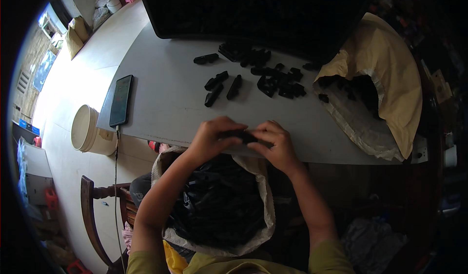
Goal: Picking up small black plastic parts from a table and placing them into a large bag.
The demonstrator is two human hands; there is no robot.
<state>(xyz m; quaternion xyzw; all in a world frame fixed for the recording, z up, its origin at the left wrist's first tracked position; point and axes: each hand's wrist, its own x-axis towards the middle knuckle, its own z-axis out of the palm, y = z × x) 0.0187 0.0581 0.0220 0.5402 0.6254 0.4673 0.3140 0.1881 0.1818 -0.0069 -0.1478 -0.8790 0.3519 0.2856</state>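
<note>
Both hands gripped one small black plastic part between them: the left hand curled its fingers over the part's left end, and the right hand pinched the right end, so that only a short dark strip of the part showed between the two sets of fingers. The part sat just above the near edge of the flat grey tabletop, directly over an open woven sack lined with black plastic that stood between the person's forearms and was filled with more dark pieces. Farther back on the tabletop lay a loose scatter of similar black plastic parts, with three elongated ones lying a little apart to its left and a single one nearer the far edge. To the right, a crumpled tan paper-and-woven bag lay open on its side, with a few dark pieces at its mouth. A dark smartphone rested on the left part of the tabletop, a cable hanging from its lower end. Below that corner, on the pale floor, stood a white plastic bucket, and a brown wooden chair showed at lower left.
</note>
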